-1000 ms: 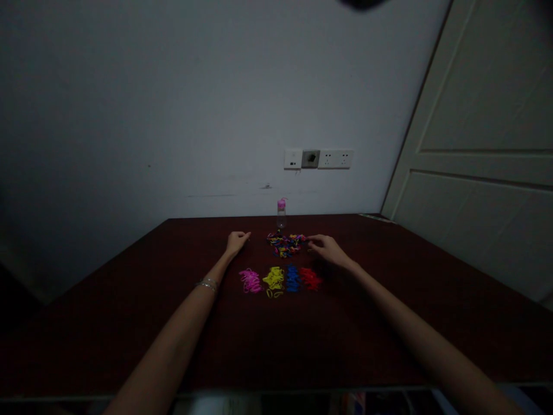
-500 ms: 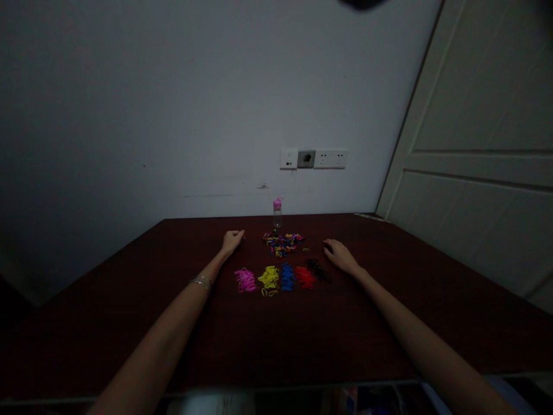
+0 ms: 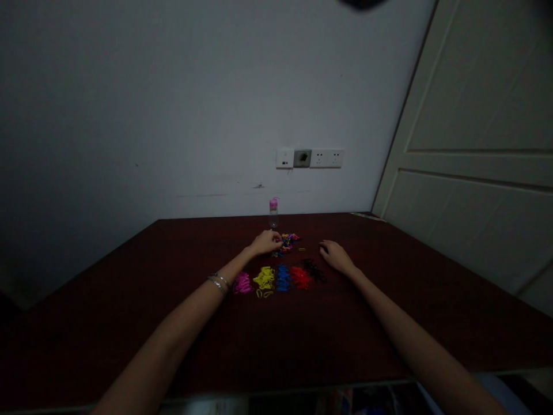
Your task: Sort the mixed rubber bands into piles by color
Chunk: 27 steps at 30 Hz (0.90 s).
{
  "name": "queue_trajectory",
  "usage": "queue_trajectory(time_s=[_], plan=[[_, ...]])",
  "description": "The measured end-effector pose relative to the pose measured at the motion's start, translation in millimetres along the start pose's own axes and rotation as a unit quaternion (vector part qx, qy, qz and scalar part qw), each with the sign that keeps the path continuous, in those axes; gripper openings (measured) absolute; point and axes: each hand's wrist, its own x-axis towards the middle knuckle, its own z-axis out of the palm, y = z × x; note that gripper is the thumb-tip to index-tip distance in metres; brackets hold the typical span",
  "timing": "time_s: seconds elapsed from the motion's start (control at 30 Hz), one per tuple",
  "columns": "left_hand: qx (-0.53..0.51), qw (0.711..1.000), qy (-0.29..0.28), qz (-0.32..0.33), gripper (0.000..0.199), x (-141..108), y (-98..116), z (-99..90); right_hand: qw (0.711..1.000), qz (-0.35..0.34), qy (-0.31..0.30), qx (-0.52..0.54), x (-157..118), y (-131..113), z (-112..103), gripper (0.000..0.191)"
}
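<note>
Your left hand (image 3: 264, 243) is at the mixed pile of small coloured bands (image 3: 288, 242), its fingers in among the near-left part of the pile and hiding some of it. You cannot tell from here whether those fingers are pinching a band or only touching the heap. Silvery bracelets (image 3: 219, 282) circle your left wrist, just beside the pink pile (image 3: 243, 283).

Your right hand (image 3: 338, 257) lies low over the worktop (image 3: 259, 340), to the right of the mixed pile and apart from it. Its fingers are loosely bent, with a gap between them and the thumb. A single yellow band (image 3: 302, 249) lies between that hand and the mixed pile.

Nearer to you, sorted bands form a row: from the left, the pink pile, the yellow pile (image 3: 264, 278), the blue pile (image 3: 283, 278), the red pile (image 3: 300, 278) and the black pile (image 3: 314, 270), which sits nearest your right hand. Two loose yellow bands lie just in front of the yellow pile. A clear bottle (image 3: 273, 214) with a pink cap stands upright behind your left hand, near the wall (image 3: 194, 115).
</note>
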Motion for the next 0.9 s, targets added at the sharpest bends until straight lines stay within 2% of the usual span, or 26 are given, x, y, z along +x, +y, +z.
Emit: queue_trajectory(time_s=[0.07, 0.13, 0.3, 0.5, 0.9], plan=[[0.039, 0.997, -0.052, 0.049, 0.032, 5.4, 17.4, 6.0, 1.0, -0.001, 0.001, 0.0, -0.3, -0.9, -0.5, 0.04], [0.087, 0.99, -0.081, 0.078, 0.032, 9.0, 32.5, 11.9, 1.0, -0.002, 0.003, -0.004, -1.1, -2.7, -1.8, 0.04], [0.185, 0.975, -0.091, 0.085, 0.032, 14.7, 55.4, 21.1, 1.0, 0.001, 0.005, -0.012, -3.6, -8.5, -6.6, 0.04], [0.216, 0.968, -0.087, 0.091, 0.027, 20.3, 64.1, 21.5, 1.0, 0.001, 0.0, -0.014, -5.6, -11.1, -8.5, 0.04], [0.173, 0.98, -0.056, 0.084, 0.021, 18.7, 70.8, 24.0, 1.0, 0.008, 0.001, -0.009, -4.2, -10.4, -6.7, 0.038]])
